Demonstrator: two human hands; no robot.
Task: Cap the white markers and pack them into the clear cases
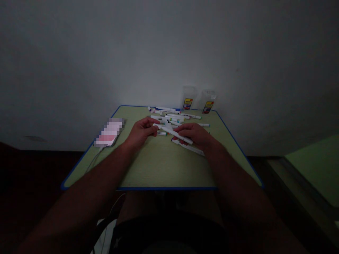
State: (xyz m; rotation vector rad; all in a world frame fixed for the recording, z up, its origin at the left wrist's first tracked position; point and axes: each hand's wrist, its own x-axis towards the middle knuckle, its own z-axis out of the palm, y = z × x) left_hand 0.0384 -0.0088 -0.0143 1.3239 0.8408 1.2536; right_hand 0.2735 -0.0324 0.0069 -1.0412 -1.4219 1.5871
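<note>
My right hand (194,133) is closed around a white marker (176,134), which slants across the middle of the table toward my left hand. Thumb and fingertips of my left hand (143,131) pinch a small white cap (156,126) at the marker's far-left end. Whether the cap is joined to the barrel or apart from it I cannot tell. Beneath my right hand a second white marker (189,146) lies on the table. Just beyond both hands is a loose pile of white markers (172,116) with coloured ends, partly hidden by my fingers.
Two clear plastic containers with yellow labels, a left one (187,98) and a right one (208,101), stand at the table's back edge by the wall. A phone (109,132) with a white cable (94,159) rests on the left of the blue-edged table (166,173).
</note>
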